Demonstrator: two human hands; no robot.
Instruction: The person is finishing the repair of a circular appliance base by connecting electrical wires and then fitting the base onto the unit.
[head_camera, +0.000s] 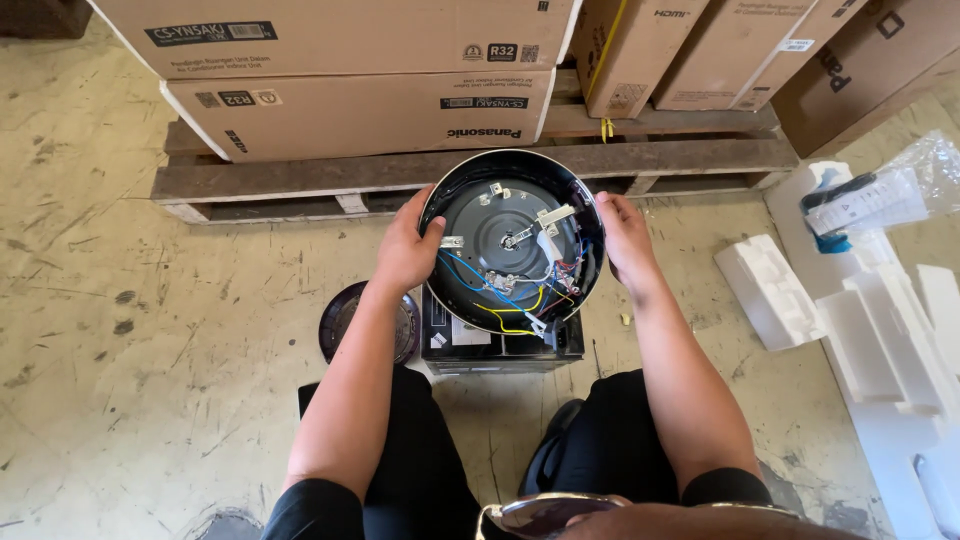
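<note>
A round black cooker body lies upturned with its bottom cover off, showing a grey metal disc, small brackets and blue, yellow, red and white wires. My left hand grips its left rim, thumb hooked inside. My right hand presses flat against its right rim. The body rests on a small black box on the floor between my knees.
A dark round lid lies on the concrete floor left of the box. Large cardboard cartons sit on a wooden pallet straight ahead. White foam packing pieces and a plastic bag lie at the right.
</note>
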